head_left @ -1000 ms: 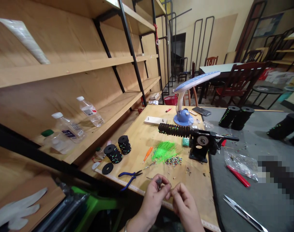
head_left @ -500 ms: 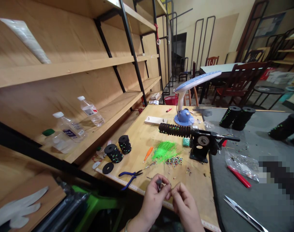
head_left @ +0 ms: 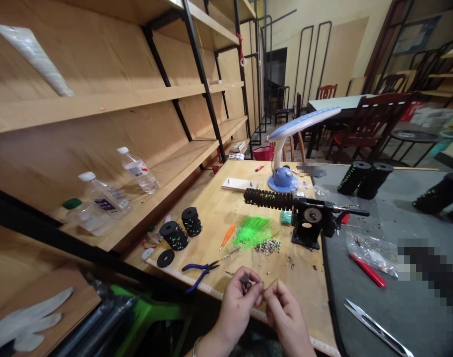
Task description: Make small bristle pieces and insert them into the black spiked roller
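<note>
Wooden shelving (head_left: 174, 157) on black metal uprights lines the left of the room, and at the far right a pale-topped table (head_left: 341, 102) stands among red-brown chairs (head_left: 384, 119). Nearer, a light wood worktop (head_left: 211, 201) borders a dark grey mat (head_left: 382, 218) on the right. Towards the worktop's far side stands a blue and white lamp (head_left: 282, 179); nearer, a black device with a dial (head_left: 310, 225) carries a ridged black roll (head_left: 269, 199).

Both hands meet above the worktop's near edge. The left hand (head_left: 238, 302) is curled nearly closed around a small grey piece (head_left: 244, 281), which shows between its fingers. The right hand (head_left: 285, 307) is curled too, thumb and forefinger pinched, right beside the left fingertips; anything between those tips is too small to tell. Farther off lie multicoloured beads (head_left: 268, 247) against bright green strands (head_left: 254, 230), with an orange pointed tool (head_left: 228, 237) on their left. Blue-handled pliers (head_left: 200, 271) rest left of the left hand.

On the shelf, one bottle (head_left: 109, 198) bears large dark blue letters, only partly visible; the print on the farther bottle (head_left: 139, 171) is too small to read.
</note>
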`<state>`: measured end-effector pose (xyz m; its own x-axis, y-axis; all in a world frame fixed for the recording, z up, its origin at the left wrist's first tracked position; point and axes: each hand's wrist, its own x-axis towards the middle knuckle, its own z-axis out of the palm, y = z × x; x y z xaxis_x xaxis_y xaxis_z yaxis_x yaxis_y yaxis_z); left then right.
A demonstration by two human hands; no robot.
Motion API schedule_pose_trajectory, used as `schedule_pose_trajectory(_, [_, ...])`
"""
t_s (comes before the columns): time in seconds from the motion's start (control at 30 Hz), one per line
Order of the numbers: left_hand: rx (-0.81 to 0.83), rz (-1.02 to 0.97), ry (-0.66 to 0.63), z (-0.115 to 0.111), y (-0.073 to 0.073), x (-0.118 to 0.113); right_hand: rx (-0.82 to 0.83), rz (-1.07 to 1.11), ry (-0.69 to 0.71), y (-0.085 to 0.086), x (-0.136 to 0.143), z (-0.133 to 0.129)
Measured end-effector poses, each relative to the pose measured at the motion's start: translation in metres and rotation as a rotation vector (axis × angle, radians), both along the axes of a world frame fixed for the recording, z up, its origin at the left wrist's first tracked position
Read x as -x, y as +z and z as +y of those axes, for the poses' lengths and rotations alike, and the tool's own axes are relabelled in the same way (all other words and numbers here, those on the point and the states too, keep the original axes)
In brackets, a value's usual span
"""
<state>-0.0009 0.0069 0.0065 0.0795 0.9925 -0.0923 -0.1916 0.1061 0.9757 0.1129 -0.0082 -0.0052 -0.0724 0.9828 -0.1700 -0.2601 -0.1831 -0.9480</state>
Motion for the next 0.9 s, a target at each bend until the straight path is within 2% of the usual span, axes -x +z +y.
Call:
schedule_pose_trajectory(0.47, [0.007,-0.013,0.008,0.0015,0.003,-0.002,-0.017,-0.017,0.015,-0.0009,-0.0017,-0.001])
schedule_pose_trajectory(0.9, [0.011,-0.004,0.009,0.0003,0.0033,-0.0028,0.002,0.003,-0.009,0.0066,-0.0005,-0.0003])
